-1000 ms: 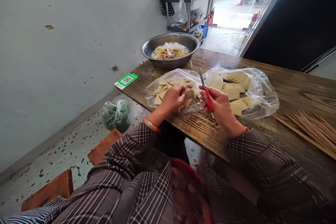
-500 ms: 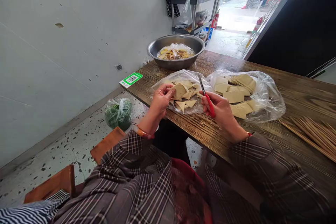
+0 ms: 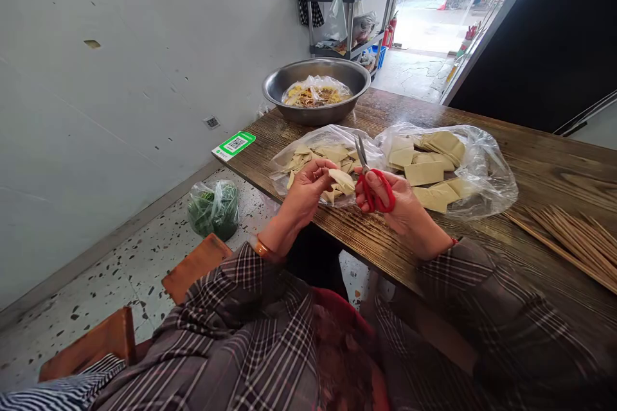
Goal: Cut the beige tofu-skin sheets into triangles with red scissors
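My left hand (image 3: 304, 198) is closed on a thin pale-yellow sheet of tofu (image 3: 341, 180), pinched between thumb and fingers. Red-handled scissors (image 3: 378, 192) are in my right hand (image 3: 402, 210); their blades point up and away, just right of the sheet. Both hands hover at the table edge over a clear plastic bag (image 3: 322, 136) strewn with cut tofu sheet pieces (image 3: 301, 157). To the right lies a second clear bag (image 3: 501, 173) with larger rectangular tofu sheets (image 3: 424, 173).
A steel basin (image 3: 318, 117) with bagged food stands at the table's far end. Wooden skewers (image 3: 573, 237) lie at the right. A green QR card (image 3: 235, 144) sits on the left corner. A bag of greens (image 3: 213, 209) rests on the floor beside wooden stools (image 3: 195, 266).
My left hand has brought the tofu sheet right and nearer the scissors, tilting it. My right hand has turned the scissors, so both red handle loops now show. The view has shifted slightly.
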Demonstrator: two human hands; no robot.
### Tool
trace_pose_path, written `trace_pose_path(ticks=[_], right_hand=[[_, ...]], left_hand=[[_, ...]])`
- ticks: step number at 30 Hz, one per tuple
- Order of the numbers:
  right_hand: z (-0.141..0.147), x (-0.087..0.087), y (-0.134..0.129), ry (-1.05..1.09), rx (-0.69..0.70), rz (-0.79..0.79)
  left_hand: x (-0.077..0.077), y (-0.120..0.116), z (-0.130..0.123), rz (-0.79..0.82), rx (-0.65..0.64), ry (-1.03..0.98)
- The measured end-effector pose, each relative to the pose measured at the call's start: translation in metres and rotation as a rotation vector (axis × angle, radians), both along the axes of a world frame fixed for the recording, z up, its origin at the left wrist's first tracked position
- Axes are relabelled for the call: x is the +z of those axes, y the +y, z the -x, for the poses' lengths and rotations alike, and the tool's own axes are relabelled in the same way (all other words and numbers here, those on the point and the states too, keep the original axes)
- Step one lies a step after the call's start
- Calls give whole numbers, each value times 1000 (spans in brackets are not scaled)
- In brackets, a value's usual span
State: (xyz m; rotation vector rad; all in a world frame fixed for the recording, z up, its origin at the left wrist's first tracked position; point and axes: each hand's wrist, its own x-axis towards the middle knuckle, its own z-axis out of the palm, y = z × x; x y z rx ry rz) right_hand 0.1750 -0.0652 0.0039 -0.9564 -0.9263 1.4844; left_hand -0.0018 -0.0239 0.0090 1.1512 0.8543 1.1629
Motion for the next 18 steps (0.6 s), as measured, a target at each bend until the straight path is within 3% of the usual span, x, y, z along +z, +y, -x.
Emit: trace_pose_path(ticks=[10, 18], right_hand=[[0, -3, 5, 89, -38, -3], [-1, 1, 5, -20, -136, -5]], left_hand=[[-3, -5, -9, 31, -27, -73], [0, -8, -4, 119, -110, -79]])
